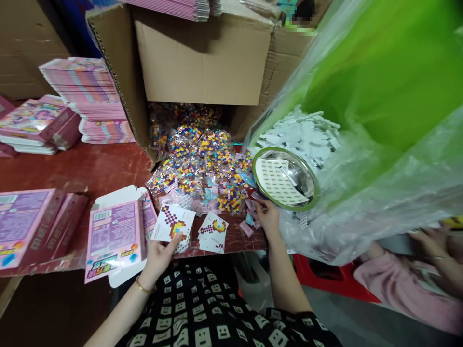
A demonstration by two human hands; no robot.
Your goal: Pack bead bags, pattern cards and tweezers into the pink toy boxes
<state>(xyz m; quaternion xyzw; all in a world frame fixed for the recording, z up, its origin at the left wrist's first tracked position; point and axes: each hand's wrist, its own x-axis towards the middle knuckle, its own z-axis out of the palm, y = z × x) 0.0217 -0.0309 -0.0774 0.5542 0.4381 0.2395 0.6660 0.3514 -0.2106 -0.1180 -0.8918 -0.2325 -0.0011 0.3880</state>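
My left hand (pixel 159 255) pinches a white pattern card (pixel 172 223) printed with a pixel figure, at the front edge of the red table (pixel 90 168). Just left of it lies an open pink box (pixel 115 236). A second pattern card (pixel 212 232) lies flat between my hands. My right hand (pixel 267 217) is closed on small packets (pixel 253 212) at the edge of a heap of bagged colourful beads (pixel 202 164), below a metal bowl (pixel 285 178) that holds a white grid sheet.
A big cardboard carton (pixel 202 58) lies on its side behind the bead heap. Stacks of pink boxes (pixel 87 91) stand at back left, more (pixel 29 226) at front left. A clear bag of white pieces (pixel 343 159) fills the right. Another person's hands (pixel 430 241) appear at lower right.
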